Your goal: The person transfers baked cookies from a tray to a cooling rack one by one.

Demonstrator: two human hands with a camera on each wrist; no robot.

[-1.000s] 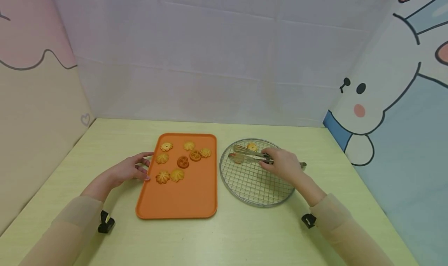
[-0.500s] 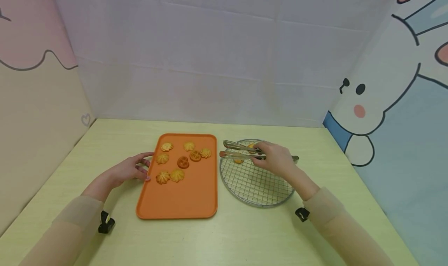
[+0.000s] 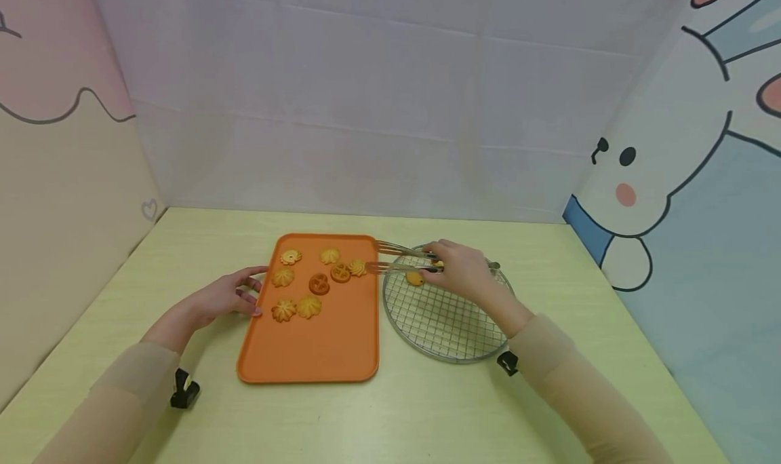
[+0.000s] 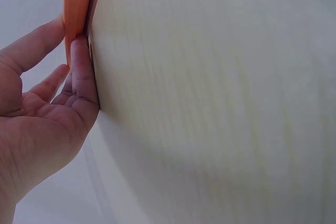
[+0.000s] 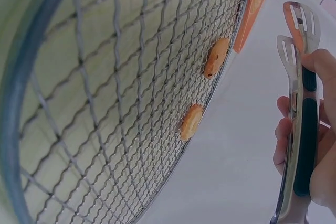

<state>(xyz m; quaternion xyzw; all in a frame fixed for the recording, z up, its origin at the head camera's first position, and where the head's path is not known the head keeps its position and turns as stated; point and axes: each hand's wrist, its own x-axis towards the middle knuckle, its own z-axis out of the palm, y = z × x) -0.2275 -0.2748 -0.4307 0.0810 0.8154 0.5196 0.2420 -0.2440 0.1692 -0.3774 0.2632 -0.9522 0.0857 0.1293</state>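
Note:
In the head view my right hand (image 3: 460,271) holds metal tongs (image 5: 296,129) with dark grip pads. Their slotted ends stand apart over the right rim of the orange tray (image 3: 311,355), and nothing shows between them. Beneath this hand, a round wire rack (image 3: 451,325) bears two cookies, one cookie (image 3: 415,278) near its left edge and another cookie (image 5: 191,121) partly hidden by the hand in the head view. My left hand (image 3: 222,294) rests loosely against the tray's left edge, thumb and fingers touching the rim.
Several golden flower-shaped cookies (image 3: 309,306) and two brown pretzel-shaped ones (image 3: 319,283) lie on the tray's upper half. Tray and rack stand side by side on a pale wooden table (image 3: 427,416). A white back wall (image 3: 366,111) rises behind.
My right hand has moved left with the tongs, from above the rack until their ends reach over the tray's right edge. The left hand and the tray look unchanged.

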